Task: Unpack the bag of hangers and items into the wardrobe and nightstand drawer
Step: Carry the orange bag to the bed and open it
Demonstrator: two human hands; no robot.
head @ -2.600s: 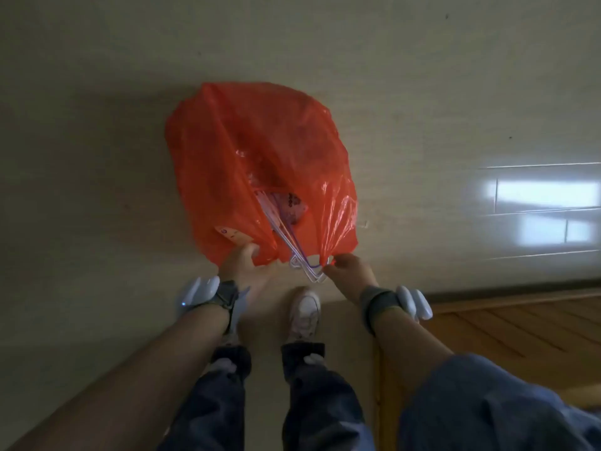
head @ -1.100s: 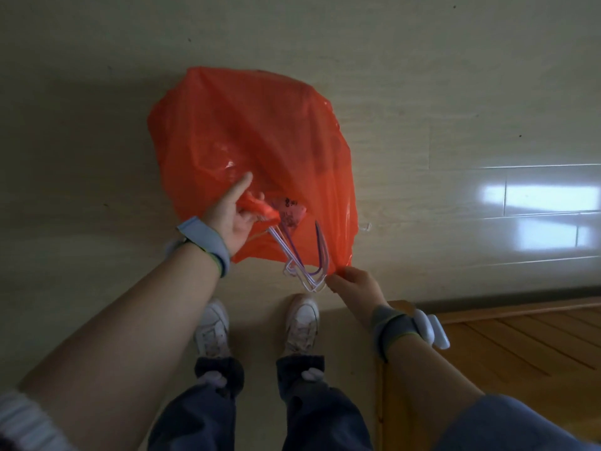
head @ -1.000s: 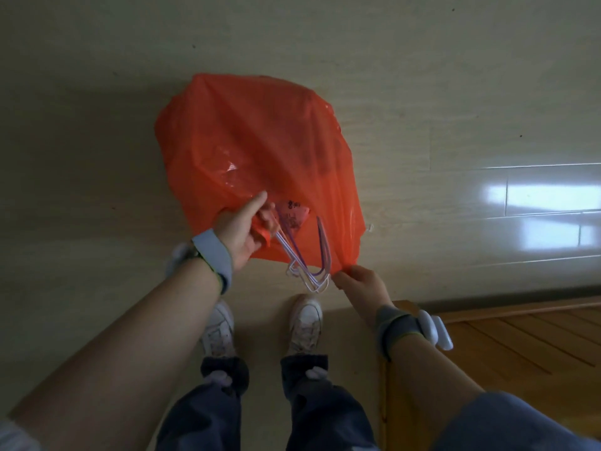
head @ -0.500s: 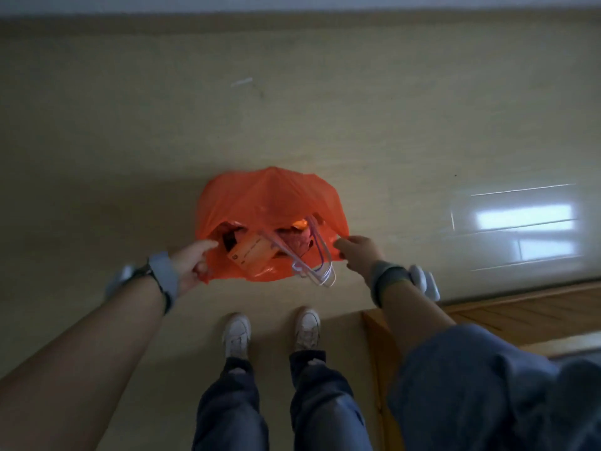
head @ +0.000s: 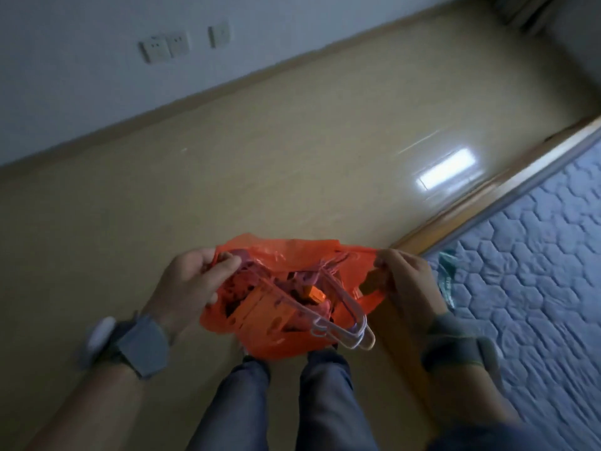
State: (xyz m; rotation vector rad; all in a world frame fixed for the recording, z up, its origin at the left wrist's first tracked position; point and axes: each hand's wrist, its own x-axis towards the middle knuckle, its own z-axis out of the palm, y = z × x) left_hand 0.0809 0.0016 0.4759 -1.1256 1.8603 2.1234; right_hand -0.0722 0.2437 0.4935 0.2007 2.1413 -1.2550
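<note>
Bag held open over the floor, just beside the bed. I see left hand fingers pinching its left rim and right hand fingers gripping the right handle. Hangers stick out of the bag mouth.

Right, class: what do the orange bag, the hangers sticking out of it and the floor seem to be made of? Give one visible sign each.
Bag: thin plastic film, glossy and translucent; it crinkles, and its contents show through.
Hangers: probably plastic or coated wire, smooth and pale; they are thin rods with rounded bends.
Floor: wood-look laminate or vinyl, polished; it reflects light sharply.
</note>
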